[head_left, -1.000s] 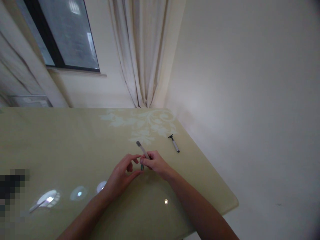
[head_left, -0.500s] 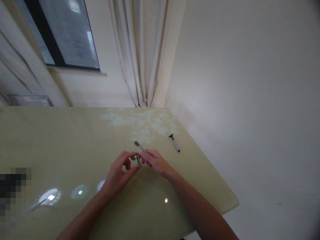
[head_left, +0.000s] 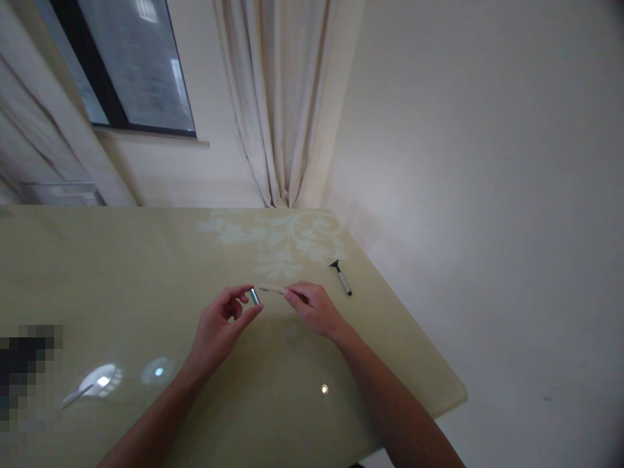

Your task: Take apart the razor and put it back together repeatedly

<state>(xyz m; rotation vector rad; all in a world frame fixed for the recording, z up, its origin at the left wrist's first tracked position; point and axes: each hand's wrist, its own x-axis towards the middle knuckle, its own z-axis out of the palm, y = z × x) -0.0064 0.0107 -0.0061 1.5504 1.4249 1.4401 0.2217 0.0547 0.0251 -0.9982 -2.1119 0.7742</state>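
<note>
I am seeing no text, label, brand, number or sign that I can read.
</note>
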